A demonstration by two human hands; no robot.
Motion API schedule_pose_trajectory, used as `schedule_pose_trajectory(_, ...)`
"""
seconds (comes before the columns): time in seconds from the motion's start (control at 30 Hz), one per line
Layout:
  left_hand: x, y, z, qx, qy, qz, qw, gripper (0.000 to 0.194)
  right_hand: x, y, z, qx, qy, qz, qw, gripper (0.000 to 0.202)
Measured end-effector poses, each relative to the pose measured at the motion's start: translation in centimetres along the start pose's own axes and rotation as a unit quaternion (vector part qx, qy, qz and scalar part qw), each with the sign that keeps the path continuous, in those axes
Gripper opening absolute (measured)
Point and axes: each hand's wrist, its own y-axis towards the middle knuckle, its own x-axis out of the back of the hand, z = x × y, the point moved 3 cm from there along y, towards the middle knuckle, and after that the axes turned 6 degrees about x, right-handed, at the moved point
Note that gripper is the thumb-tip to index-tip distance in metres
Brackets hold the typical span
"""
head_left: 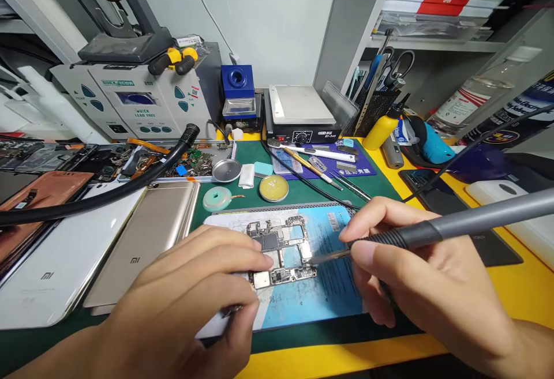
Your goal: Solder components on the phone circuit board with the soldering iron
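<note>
A phone circuit board (269, 241) with square cut-outs lies on a blue-and-white work pad (303, 304). My left hand (203, 292) covers the board's left side, its fingertips pressing on it and thumb bent below; part of the board is hidden beneath. In my right hand (415, 275) is a soldering iron (450, 226) with a grey handle and black ribbed grip, held like a pen. Its metal tip meets or nearly meets the board's right edge; I cannot tell which. Just behind the pad sit an open tin of yellow paste (273, 187) and a wick spool (217, 198).
Phone back covers (142, 240) lie at left under a thick black hose (108, 206). Behind stand a rework station (142, 102), a blue iron stand (238, 85) and a heating plate (300, 105). Tweezers (352, 186) and brushes rest on a purple mat (363, 165).
</note>
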Motion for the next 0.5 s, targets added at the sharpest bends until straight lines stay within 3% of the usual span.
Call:
schedule_pose_trajectory(0.13, -0.5, -0.4, 0.2, 0.049, -0.012, 0.01, 0.999, 0.016, 0.1, -0.4, 0.1, 0.007, -0.017, 0.018, 1.0, 0.022)
schedule_pose_trajectory(0.23, -1.0, -0.3, 0.2, 0.082, -0.029, -0.006, 0.996, 0.03, 0.2, -0.8, 0.0, 0.036, -0.057, -0.001, 0.998, 0.023)
schedule_pose_trajectory(0.37, -1.9, -0.9, 0.2, 0.09, -0.033, -0.008, 0.995, 0.033, 0.0, -1.2, -0.5, 0.078, -0.13, -0.028, 0.988, 0.025)
schedule_pose_trajectory(0.5, -2.0, -2.3, 0.3, 0.089, -0.012, -0.043, 0.995, 0.016, -0.4, -1.5, -0.7, 0.126, -0.193, -0.019, 0.973, 0.018)
